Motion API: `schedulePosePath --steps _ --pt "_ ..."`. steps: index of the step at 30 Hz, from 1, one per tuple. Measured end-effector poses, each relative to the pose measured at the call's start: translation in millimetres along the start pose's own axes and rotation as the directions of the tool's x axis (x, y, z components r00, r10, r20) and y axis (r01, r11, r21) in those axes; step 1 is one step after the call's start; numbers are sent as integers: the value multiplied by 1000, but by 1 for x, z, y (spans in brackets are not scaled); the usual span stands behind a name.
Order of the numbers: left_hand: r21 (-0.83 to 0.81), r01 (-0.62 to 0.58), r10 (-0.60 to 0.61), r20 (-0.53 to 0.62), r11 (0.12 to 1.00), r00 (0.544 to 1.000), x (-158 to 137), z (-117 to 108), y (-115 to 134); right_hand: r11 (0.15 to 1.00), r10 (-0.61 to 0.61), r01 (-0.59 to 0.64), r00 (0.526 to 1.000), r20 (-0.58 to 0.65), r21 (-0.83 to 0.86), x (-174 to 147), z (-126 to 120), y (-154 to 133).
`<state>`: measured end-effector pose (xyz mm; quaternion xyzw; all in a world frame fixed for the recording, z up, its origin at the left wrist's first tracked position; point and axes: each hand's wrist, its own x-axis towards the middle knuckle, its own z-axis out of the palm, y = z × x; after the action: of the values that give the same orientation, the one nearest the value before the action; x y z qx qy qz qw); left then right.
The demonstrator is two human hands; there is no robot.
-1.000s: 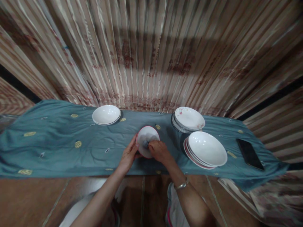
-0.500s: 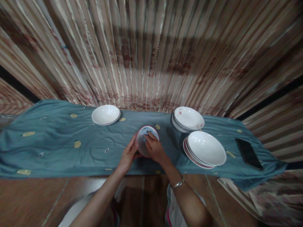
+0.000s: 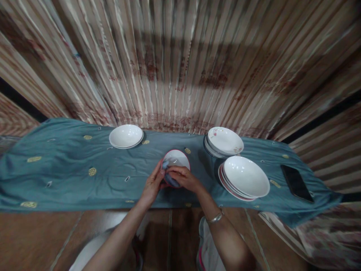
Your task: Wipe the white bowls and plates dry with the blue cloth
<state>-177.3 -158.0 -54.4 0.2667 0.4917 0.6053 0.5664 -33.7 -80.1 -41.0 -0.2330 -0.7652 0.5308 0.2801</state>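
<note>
A white bowl with a red rim [image 3: 180,157] is tilted toward me near the table's front middle. My left hand [image 3: 153,181] grips its left side, thumb at the rim and fingers behind it. Inside the bowl, my right hand [image 3: 184,178] presses a bluish-grey cloth [image 3: 166,165] against the inner left wall. Part of the cloth is hidden under the right fingers. A silver bracelet [image 3: 215,218] circles my right wrist.
Shallow white bowls [image 3: 126,136] stand stacked at the back left. To the right are flower-patterned plates [image 3: 225,140] and a stack of larger white bowls [image 3: 246,177]. A black phone [image 3: 296,183] lies at the far right on the green tablecloth [image 3: 67,158]. A pleated curtain [image 3: 175,67] hangs behind.
My right hand has moved the cloth from the bowl's far inner side to its left and lower inner side. The left hand keeps its hold, and the stacks stay put.
</note>
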Motion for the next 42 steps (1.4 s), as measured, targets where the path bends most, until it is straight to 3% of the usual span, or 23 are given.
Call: schedulePosePath --steps 4,9,19,22,24,27,31,42 --pt "-4 7 -7 -31 1000 999 1 0 0 996 83 -79 993 90 -48 -3 -6 -4" --pt "-32 15 -17 -60 999 998 1 1 1 947 158 -114 980 123 -301 -8 -14 -8" --pt "-52 16 -20 -75 999 997 0 3 4 631 204 -192 976 -78 -751 -14 -15 -20" --pt "-43 22 -25 -77 999 997 1 2 4 536 149 -236 972 -184 -810 -14 -13 -12" --pt "-48 20 -24 -77 999 997 1 2 4 517 67 -231 971 -230 -824 -13 -12 -6" --pt "-53 14 -18 -84 999 996 1 3 5 528 -37 -195 967 -252 -827 -11 -13 0" --pt "-56 18 -23 -87 998 996 -1 5 8 577 -87 -166 961 -262 -799 -7 -12 6" --pt "-60 12 -16 -60 998 998 -2 4 6 800 -26 -134 966 -256 -585 0 3 19"
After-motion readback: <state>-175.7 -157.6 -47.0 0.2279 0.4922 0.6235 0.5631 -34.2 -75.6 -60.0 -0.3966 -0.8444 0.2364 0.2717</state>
